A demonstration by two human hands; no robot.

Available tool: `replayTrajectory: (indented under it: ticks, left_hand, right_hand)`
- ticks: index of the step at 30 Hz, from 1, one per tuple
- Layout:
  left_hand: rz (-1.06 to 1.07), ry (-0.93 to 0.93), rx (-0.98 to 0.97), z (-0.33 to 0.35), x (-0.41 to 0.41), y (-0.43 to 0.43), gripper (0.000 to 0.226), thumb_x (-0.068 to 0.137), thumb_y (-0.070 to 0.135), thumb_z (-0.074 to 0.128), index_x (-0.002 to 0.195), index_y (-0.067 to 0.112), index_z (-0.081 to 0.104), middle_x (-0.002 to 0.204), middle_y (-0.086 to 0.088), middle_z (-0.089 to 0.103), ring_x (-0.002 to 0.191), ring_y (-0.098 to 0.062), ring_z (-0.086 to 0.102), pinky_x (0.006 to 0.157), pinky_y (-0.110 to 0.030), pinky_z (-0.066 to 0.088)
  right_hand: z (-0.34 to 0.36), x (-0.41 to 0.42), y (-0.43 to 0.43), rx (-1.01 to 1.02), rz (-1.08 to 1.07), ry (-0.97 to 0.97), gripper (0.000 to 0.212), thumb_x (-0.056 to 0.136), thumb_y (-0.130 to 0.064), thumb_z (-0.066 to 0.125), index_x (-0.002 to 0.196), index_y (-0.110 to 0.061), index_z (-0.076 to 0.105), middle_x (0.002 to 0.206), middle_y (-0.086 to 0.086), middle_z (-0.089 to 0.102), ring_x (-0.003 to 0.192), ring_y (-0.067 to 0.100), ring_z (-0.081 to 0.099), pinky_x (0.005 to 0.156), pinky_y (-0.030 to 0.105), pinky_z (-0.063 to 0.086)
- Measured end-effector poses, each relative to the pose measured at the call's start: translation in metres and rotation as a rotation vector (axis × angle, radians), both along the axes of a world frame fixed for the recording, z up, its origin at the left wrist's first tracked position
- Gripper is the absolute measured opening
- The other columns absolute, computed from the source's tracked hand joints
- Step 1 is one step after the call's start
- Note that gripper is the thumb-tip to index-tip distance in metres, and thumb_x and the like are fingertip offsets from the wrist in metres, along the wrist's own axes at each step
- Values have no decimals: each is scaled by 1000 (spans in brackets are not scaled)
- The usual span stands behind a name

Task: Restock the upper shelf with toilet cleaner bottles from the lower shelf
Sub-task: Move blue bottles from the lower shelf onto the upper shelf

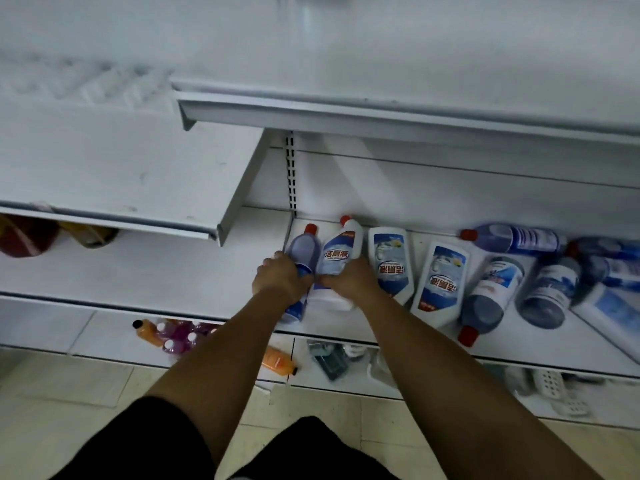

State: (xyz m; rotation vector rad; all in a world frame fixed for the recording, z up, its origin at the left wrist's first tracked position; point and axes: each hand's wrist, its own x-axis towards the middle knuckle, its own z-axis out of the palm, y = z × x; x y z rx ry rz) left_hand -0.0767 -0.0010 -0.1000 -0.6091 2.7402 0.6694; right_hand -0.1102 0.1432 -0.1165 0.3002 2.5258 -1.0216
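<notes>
Early stage, it seems. Left hand (282, 278) grips purple bottle (304, 249), right hand (349, 278) grips white bottle (341, 252), both lying on lower shelf (540, 344). Other bottles (440, 282) lie beside. Upper shelf (415, 123): no bottle seen yet.

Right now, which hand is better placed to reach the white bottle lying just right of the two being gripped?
Probably right. The right hand, gripping a labelled bottle, lies beside that white bottle; the left hand, gripping the lavender bottle, is farther off.
</notes>
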Motion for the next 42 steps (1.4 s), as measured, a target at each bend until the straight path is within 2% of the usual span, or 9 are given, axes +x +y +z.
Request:
replayTrajectory:
  ticks: [3,5,10,14,21,26,31,37,42]
  left_hand:
    - [26,57,-13,-3,2,4,65,81,47,71,125,7,45,122,-16,57,113,-33,56,92,-40,50]
    - [41,83,19,-3,4,4,63,82,43,72,124,5,45,122,-18,57,113,-34,56,94,-42,51]
    - [129,204,320,5,6,4,56,85,31,71,122,3,40,122,-19,51,106,-36,58,84,-40,52]
    - [248,166,740,22,9,-10,52,86,29,70,120,5,39,115,-18,60,94,-28,65,75,-39,57]
    - [291,93,1183,65,42,-10,29,87,13,70,112,2,58,94,-18,70,74,-27,71,57,-32,59]
    - [236,132,1303,83,69,3,49,87,13,69,129,16,46,108,-18,69,83,-30,72,66,-39,59]
    - [185,189,1320,108,105,26,39,93,16,61,126,19,40,102,-16,67,71,-24,72,56,-33,58]
    - [200,298,1307,132,153,56,33,96,30,58,125,26,44,101,-13,68,72,-22,73,58,-34,59]
    - [203,428,1308,156,191,82,26,97,23,56,121,22,48,95,-12,68,67,-19,71,58,-31,60]
  right_hand:
    - [-9,-7,4,-87,-48,-26,121,14,-58,82,124,-17,53,112,3,66,101,23,65,90,42,56]
    - [-3,-3,4,-143,-75,-49,120,8,-49,82,120,-15,54,108,4,66,97,22,66,87,42,58]
    - [28,18,9,-235,-59,-116,55,53,-21,91,97,-13,60,97,6,68,89,23,66,83,36,56]
    - [29,35,22,-342,-77,-78,65,59,-29,91,116,-13,62,108,7,71,93,22,69,86,39,57]
    - [59,71,36,-652,-230,24,35,80,-30,79,109,-25,60,108,3,72,92,19,72,85,42,59]
    - [87,91,46,-604,-183,127,35,83,-18,75,109,-24,54,101,-2,68,84,11,66,68,27,53]
    - [105,122,64,-618,-134,208,37,81,-27,79,108,-28,54,104,-3,69,88,13,70,78,34,58]
    - [130,166,93,-671,-73,282,40,82,-22,77,114,-22,53,98,-8,68,75,-1,68,55,14,51]
    - [149,202,116,-693,-18,355,41,81,-21,78,114,-22,53,98,-11,68,74,-3,69,56,14,52]
